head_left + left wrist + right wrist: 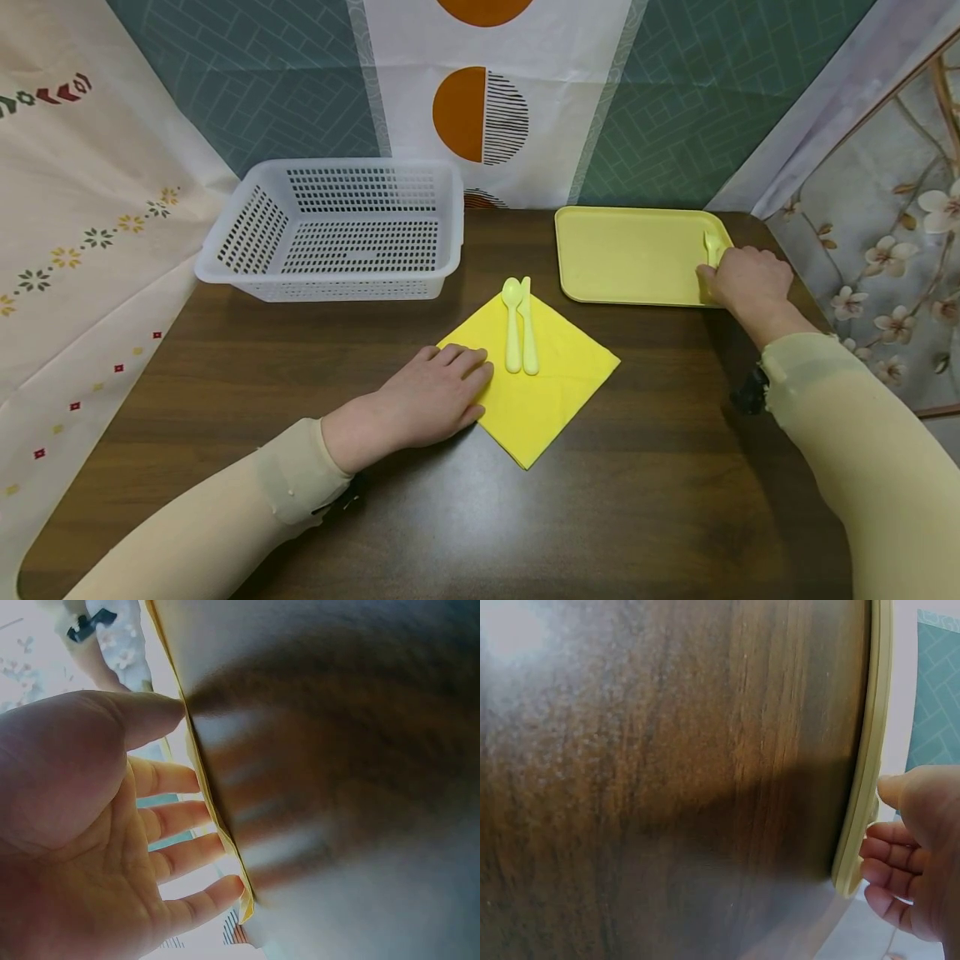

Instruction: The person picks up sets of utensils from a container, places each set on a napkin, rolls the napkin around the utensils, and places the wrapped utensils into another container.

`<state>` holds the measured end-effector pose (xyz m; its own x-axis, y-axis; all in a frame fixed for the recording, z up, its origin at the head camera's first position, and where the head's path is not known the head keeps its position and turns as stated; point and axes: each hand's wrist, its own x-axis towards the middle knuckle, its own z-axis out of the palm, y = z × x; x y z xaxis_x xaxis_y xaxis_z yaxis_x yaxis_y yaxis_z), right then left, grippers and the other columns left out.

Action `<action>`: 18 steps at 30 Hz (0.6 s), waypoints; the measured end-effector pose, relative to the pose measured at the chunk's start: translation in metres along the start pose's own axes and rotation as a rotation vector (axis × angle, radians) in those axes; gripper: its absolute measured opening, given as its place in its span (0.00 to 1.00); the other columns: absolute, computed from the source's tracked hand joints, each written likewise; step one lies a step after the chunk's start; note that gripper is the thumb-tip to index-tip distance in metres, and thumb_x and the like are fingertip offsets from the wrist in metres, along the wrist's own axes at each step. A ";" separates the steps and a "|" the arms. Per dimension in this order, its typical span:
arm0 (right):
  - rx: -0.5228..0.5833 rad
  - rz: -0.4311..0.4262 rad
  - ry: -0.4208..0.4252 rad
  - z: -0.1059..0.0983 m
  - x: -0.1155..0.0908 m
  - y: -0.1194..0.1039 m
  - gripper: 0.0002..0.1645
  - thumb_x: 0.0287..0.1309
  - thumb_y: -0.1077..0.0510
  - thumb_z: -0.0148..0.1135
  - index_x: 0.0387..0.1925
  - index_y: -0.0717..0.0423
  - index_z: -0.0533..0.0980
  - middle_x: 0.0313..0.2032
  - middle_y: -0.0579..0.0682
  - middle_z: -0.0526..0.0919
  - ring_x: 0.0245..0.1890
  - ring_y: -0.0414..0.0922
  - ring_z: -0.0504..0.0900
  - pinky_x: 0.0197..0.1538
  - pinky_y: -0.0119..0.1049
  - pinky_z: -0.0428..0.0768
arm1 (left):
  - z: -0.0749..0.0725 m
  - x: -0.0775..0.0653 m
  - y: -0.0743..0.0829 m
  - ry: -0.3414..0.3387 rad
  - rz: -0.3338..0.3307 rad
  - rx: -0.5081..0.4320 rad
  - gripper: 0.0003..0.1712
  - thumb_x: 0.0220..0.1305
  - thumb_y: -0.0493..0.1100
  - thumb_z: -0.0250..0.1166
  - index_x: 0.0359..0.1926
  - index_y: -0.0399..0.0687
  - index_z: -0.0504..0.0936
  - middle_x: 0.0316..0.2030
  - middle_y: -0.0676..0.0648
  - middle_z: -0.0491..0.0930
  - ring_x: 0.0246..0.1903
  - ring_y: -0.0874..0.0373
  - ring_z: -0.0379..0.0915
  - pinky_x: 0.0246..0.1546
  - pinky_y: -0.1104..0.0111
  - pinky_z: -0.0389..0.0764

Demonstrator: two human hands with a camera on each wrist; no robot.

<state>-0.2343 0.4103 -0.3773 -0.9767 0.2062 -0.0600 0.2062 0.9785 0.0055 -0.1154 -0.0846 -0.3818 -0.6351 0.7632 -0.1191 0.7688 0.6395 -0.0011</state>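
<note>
My left hand point(438, 398) rests on the left corner of a folded yellow napkin point(551, 408), fingertips and thumb pressing its edge in the left wrist view. On the napkin, a pale yellow-green spoon point(512, 325) and a matching knife point(529, 337) lie side by side, handles toward me. At the right end of a yellow tray point(630, 254), my right hand point(750, 283) holds a pale fork point(711, 243) with thumb and curled fingers. The fork's tines point away from me; its handle is hidden by the hand.
A white perforated plastic basket point(450, 233) stands at the back left of the dark wooden table point(637, 467). Patterned cloth hangs behind the table, with more fabric point(75, 208) along the left and a floral panel point(892, 267) close by the right arm.
</note>
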 end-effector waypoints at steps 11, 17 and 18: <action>0.017 0.015 -0.021 -0.003 0.001 -0.001 0.30 0.77 0.46 0.49 0.33 0.71 0.75 0.31 0.67 0.78 0.33 0.67 0.79 0.34 0.61 0.78 | 0.001 0.001 0.000 -0.005 -0.001 0.002 0.33 0.81 0.57 0.65 0.77 0.46 0.75 0.76 0.42 0.72 0.73 0.42 0.69 0.67 0.43 0.74; 0.036 0.006 -0.059 -0.011 0.003 0.000 0.25 0.71 0.50 0.50 0.34 0.71 0.76 0.32 0.67 0.79 0.32 0.64 0.78 0.35 0.60 0.77 | 0.001 0.000 0.000 -0.010 -0.004 0.003 0.33 0.81 0.58 0.65 0.77 0.46 0.75 0.76 0.42 0.72 0.74 0.42 0.69 0.68 0.43 0.74; 0.039 0.008 -0.067 -0.012 0.003 0.000 0.24 0.70 0.51 0.50 0.35 0.71 0.76 0.32 0.66 0.80 0.33 0.64 0.78 0.36 0.60 0.77 | 0.001 0.001 0.000 -0.012 -0.004 0.003 0.34 0.81 0.58 0.65 0.77 0.47 0.74 0.76 0.43 0.71 0.74 0.42 0.69 0.68 0.43 0.74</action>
<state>-0.2382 0.4108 -0.3657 -0.9690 0.2122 -0.1267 0.2178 0.9754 -0.0324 -0.1160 -0.0844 -0.3831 -0.6376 0.7592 -0.1307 0.7662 0.6426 -0.0049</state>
